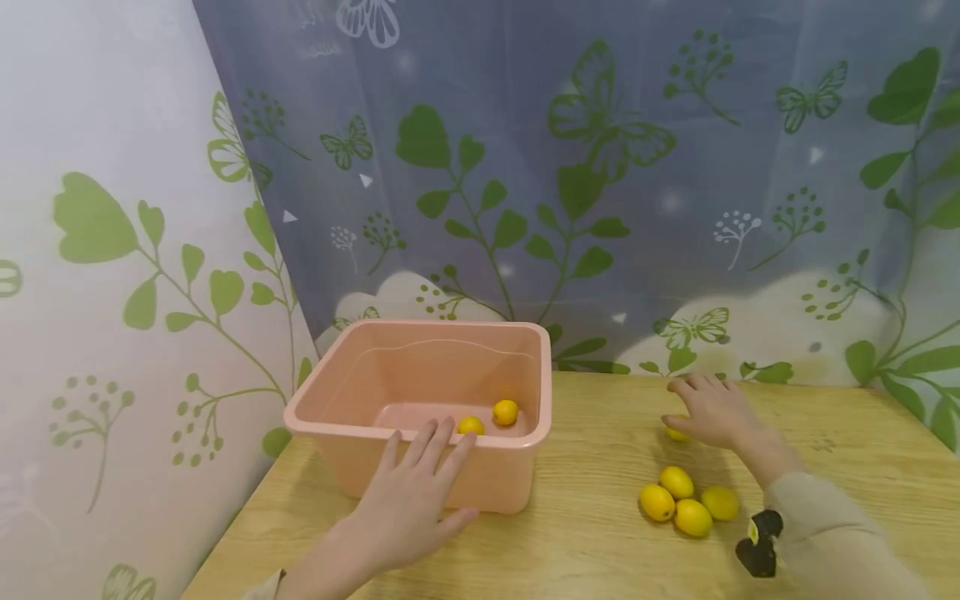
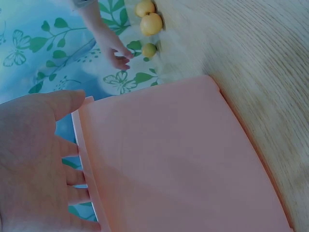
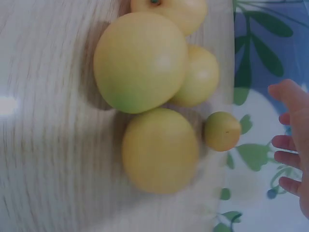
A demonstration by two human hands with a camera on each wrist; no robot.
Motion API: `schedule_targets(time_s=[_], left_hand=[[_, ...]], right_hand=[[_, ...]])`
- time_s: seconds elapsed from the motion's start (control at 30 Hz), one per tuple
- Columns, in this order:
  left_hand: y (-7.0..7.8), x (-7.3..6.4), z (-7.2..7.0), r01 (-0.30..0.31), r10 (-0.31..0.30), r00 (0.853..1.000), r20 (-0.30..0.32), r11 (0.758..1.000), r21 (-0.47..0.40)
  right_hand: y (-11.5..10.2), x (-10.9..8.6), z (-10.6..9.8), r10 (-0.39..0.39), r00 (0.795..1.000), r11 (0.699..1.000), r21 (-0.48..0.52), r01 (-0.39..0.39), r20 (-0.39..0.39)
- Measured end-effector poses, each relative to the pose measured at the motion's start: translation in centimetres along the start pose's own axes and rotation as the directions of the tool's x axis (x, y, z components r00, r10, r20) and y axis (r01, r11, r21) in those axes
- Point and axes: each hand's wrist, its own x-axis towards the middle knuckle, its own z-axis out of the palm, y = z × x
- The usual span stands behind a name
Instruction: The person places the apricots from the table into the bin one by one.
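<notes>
A pink plastic bin (image 1: pixel 480 471) stands on the table, with two lemons (image 1: pixel 506 412) visible inside. My left hand (image 1: pixel 408 508) rests on the bin's near rim, its fingers spread and straight over the edge; in the left wrist view the thumb (image 2: pixel 70 103) lies at the rim too. Over to the right, my right hand (image 1: pixel 716 412) hovers above a single lemon (image 1: pixel 677 429), fingers loosely bent and holding nothing. The right wrist view shows a gap between that hand (image 3: pixel 294 145) and the lemon (image 3: pixel 222 131). Closer to me lies a cluster of several lemons (image 1: pixel 677 482).
The wooden table (image 1: pixel 592 533) carries the bin on the left and the fruit on the right. A patterned cloth (image 1: pixel 480 208) with leaves and butterflies hangs behind, and a pale one (image 1: pixel 150 400) borders the left side. A black strap piece (image 1: pixel 761 546) hangs by the right sleeve.
</notes>
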Motion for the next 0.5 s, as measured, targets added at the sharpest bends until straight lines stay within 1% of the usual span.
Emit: schedule_targets(time_s=[0.2, 0.37, 0.5], left_hand=[[-0.1, 0.0, 0.0, -0.007, 0.007, 1.0, 0.002, 1.0, 0.007], [-0.1, 0.0, 0.0, 0.002, -0.002, 1.0, 0.009, 1.0, 0.006], [-0.1, 0.0, 0.0, 0.004, -0.004, 1.0, 0.009, 1.0, 0.013]], right_hand=[[0.7, -0.1, 1.4, 0.08, 0.995, 0.997, 0.018, -0.081, 0.055], [0.8, -0.2, 2.4, 0.127, 0.99, 0.99, 0.05, -0.13, 0.066], [0.9, -0.4, 3.2, 0.148, 0.987, 0.986, 0.063, -0.152, 0.066]])
